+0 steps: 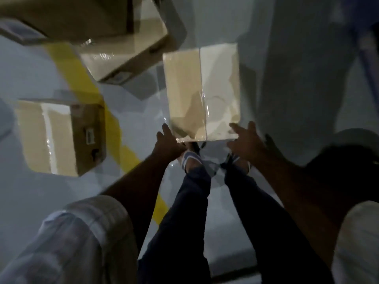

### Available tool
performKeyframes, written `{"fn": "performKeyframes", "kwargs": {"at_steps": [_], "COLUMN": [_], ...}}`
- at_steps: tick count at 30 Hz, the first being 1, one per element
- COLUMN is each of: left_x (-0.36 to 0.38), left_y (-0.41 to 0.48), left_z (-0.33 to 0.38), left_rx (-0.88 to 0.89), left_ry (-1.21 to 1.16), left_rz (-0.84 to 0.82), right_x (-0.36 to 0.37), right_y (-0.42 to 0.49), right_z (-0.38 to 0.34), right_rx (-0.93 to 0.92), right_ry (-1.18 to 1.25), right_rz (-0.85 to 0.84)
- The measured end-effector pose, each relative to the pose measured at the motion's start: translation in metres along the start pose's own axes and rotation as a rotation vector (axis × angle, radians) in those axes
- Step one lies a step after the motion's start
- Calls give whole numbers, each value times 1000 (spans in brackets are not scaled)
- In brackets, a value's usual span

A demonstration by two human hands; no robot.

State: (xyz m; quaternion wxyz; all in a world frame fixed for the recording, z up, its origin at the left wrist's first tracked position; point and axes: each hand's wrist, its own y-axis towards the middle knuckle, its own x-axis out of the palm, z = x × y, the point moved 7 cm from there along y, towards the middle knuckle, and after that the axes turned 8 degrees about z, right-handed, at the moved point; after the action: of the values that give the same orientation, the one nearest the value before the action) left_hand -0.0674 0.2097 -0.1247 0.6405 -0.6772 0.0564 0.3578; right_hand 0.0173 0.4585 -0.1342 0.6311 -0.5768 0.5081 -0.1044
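Note:
A taped cardboard box (202,91) lies on the grey floor in front of my feet, its top flaps closed under glossy tape. My left hand (167,143) reaches down to the box's near left corner with fingers extended, touching or nearly touching it. My right hand (245,139) is at the near right corner, fingers spread and straight. Neither hand curls round anything. The picture is blurred, so exact contact is unclear.
Another taped box (59,136) sits on the floor at the left. A third box (125,58) lies at upper centre-left, beneath a larger carton (67,15) at the top. A yellow floor line (82,78) runs diagonally. My sandalled feet (192,160) stand just behind the box.

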Motion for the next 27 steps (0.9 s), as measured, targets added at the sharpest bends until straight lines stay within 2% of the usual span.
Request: {"fn": "performKeyframes", "kwargs": {"at_steps": [3,6,9,14,20,23,27], "left_x": [29,43,22,-73,-171,-211,-261], "left_y": [24,32,14,-55,-167,-226,-299], "left_z": [-22,-18,-9,41,101,126,163], "left_rx": [-183,-159,-177,-6,241,293,386], "left_ry": [-260,-399,-468,-450,-554,-624,-682], "left_rz": [-33,-73,-10,161,250,249,288], "right_x": [10,15,-9,-103,-224,-273,-338], "right_y": [32,32,15,-29,-108,-162,-226], "right_z": [5,0,-13,-58,-78,-77,-80], "right_rx": [-33,-67,-60,-111,-32,-7,-70], "right_ry": [60,155,156,197,386,475,498], "right_rz": [58,68,120,279,272,207,287]}}
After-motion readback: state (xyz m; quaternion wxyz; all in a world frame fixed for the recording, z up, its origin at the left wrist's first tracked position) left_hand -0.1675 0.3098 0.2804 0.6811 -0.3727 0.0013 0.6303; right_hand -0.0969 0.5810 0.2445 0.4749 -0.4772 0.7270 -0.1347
